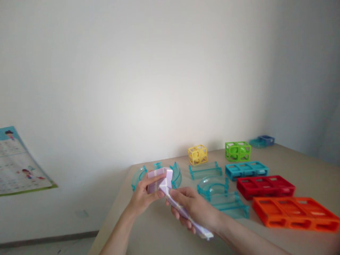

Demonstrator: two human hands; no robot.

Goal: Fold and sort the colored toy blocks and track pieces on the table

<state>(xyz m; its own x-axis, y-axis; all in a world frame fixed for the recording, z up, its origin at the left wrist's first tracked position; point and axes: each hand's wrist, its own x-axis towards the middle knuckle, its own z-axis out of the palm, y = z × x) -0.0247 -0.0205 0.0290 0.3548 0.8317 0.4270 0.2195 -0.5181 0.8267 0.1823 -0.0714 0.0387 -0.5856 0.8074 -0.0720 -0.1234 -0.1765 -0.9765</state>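
Lavender piece [166, 183] with pale lines is held up between both hands, over the table [154, 230]: the left hand [143, 196] has finger and thumb closed around its blocky upper end, the right hand [192, 207] is wrapped about the narrow part slanting down rightward. Beyond lie clear teal pieces [205, 173]; farther right, red [265, 190] and orange frames [292, 217].

Upright on the beige tabletop [148, 228] stand a yellow plastic lattice block [197, 155] and a lime-green plastic lattice block [238, 151]. A red plastic frame [265, 193] lies between a turquoise plastic frame [245, 172] and an orange plastic frame [294, 217].
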